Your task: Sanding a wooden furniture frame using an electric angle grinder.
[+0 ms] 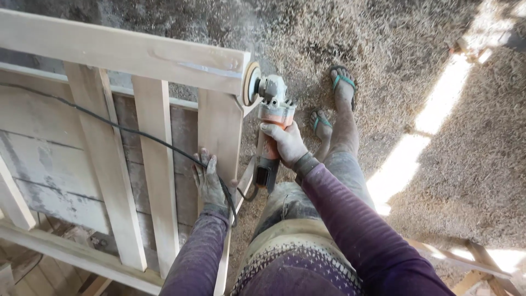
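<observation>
Floor point(416, 49): thick wood shavings, sunlit strip at right.
Frame point(164, 55): pale bare wood, flat rails and slats, dusty.
Grinder point(269, 126): orange-grey, long axis running away from the person, round disc point(251, 84) against the frame's end.
Right hand point(287, 143): clenched round the grinder body.
Left hand point(209, 181): flat on a slat, over the black cable point(109, 125).
</observation>
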